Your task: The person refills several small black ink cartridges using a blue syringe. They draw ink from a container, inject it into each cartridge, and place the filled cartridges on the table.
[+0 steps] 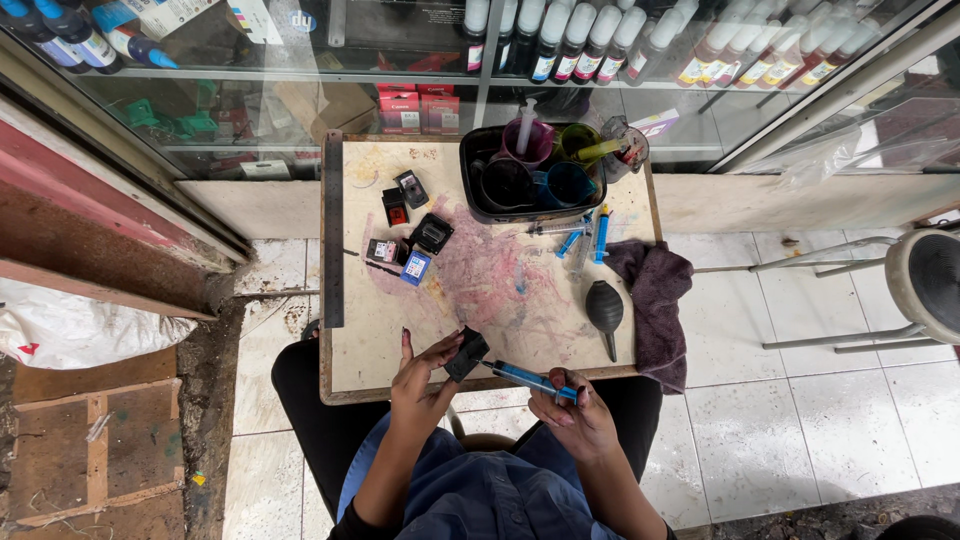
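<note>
head camera, looking steeply down, small table near.

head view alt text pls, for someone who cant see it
Seen from above, a seated person's left hand holds a small black ink cartridge while the right hand points a blue syringe at it, over an ink-stained table. More cartridges, syringes, a black rubber blower and a dark cloth lie nearby.

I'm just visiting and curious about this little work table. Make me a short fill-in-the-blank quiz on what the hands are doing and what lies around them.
1. The left hand holds a small black ____.
2. The right hand holds a syringe filled with ____ liquid.
3. The black rubber blower lies beside a dark ____ draped over the table's right edge.
4. The black tray holds several ____.

Missing words: ink cartridge; blue; cloth; cups
</note>
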